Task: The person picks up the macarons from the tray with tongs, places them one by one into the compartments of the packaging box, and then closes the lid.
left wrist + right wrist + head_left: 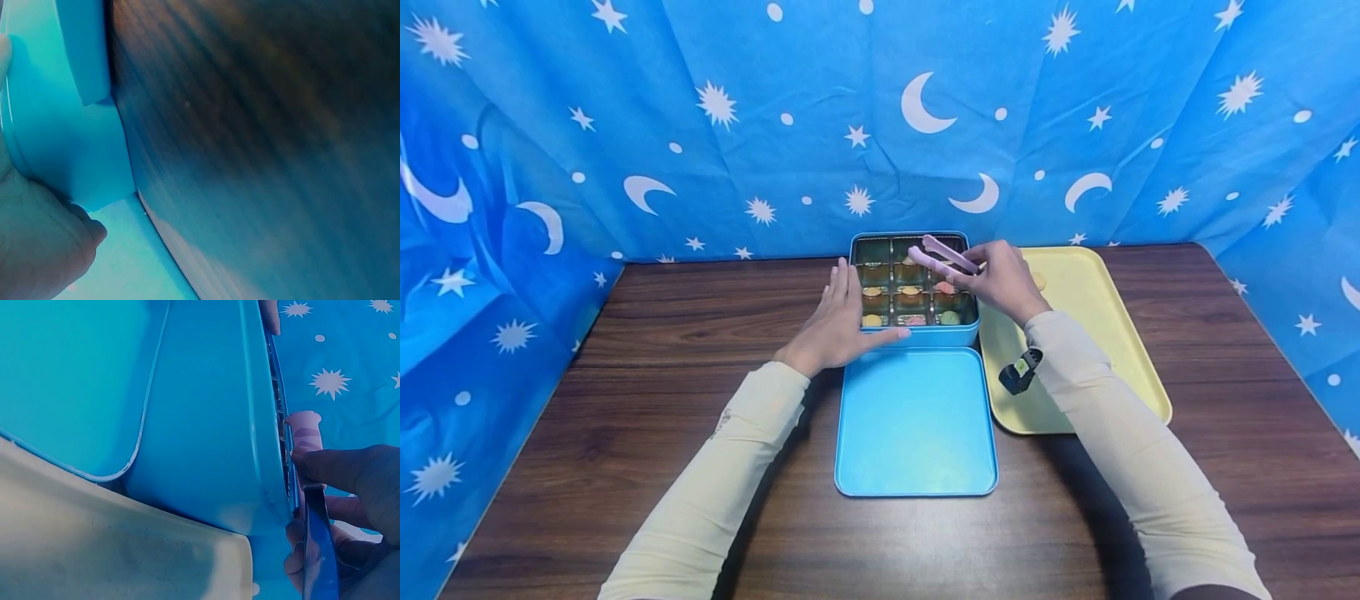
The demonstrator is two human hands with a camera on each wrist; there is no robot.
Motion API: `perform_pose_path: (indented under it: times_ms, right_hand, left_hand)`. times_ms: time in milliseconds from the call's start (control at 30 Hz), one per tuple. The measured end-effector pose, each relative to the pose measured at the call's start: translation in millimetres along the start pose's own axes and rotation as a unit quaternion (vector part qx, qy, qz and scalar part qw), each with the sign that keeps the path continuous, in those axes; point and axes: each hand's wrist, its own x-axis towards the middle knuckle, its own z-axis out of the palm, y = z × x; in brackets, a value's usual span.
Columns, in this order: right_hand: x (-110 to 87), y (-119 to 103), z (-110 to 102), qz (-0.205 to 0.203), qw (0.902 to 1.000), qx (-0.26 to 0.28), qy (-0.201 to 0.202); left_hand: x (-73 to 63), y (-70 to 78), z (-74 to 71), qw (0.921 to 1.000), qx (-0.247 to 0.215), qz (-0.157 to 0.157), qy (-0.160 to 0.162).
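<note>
A blue tin holds a clear divided insert with small cookies in its compartments, among them a yellow cookie, a pink cookie and a green cookie. Along the tin's left side lie the straight fingers of my left hand, its thumb across the front wall. My right hand grips pink tongs over the tin's back right compartments. In the right wrist view the tongs stand just above the rim. I cannot tell whether the tong tips pinch a cookie.
In front of the tin lies a flat blue lid. A yellow tray stands to the right, partly under my right forearm, with a pale cookie near its back left. Behind the wooden table hangs a blue star-patterned cloth.
</note>
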Motion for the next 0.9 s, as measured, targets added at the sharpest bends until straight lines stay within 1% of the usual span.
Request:
perform_pose_path:
  times_ms: [167,300,500,633,733,900]
  right_hand:
    - [-1.2,1,-2,-0.004,1.0,0.001,0.001]
    - [-3.8,3,-8,-0.012,0.9999,0.002,0.008]
    - [-11.8,8,-25,-0.031,0.9991,-0.003,0.029]
    - [-18.5,16,-39,-0.042,0.9979,-0.006,0.05]
    - [-23.8,24,-50,-0.039,0.9973,-0.013,0.061]
    - [-33.6,39,-64,-0.02,0.9974,-0.024,0.065]
  left_hand:
    - [0.5,-0.3,0.7,1.0,0.002,-0.001,0.0]
    - [0.2,0.0,1.0,1.0,-0.001,0.001,0.002]
    - [0.3,-0.1,1.1,1.0,0.0,0.003,0.005]
    - [0.3,0.3,0.6,1.0,0.001,0.004,0.006]
    - [0.2,0.3,0.3,1.0,0.003,0.004,0.004]
    - [0.2,-0.5,0.9,1.0,0.0,0.004,-0.001]
